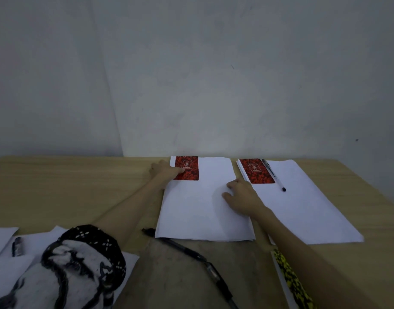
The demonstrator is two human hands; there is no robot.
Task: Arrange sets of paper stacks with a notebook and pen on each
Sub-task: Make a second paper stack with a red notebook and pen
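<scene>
Two white paper stacks lie side by side on the wooden table. The middle stack (198, 210) carries a red notebook (188, 169) at its top left corner, and my left hand (163, 171) touches that notebook's left edge with thumb and fingers. My right hand (242, 197) rests flat on the middle stack's right side, fingers apart, holding nothing. The right stack (309, 204) bears a second red notebook (256, 170) and a black pen (272, 173) lying diagonally beside it. Two loose black pens (180, 247) (220, 284) lie in front of the middle stack.
A yellow and black notebook (289, 279) lies at the near right, partly under my right forearm. Loose white sheets (4, 270) with another pen (17, 246) sit at the near left, partly hidden by my patterned sleeve. A grey wall stands right behind the table.
</scene>
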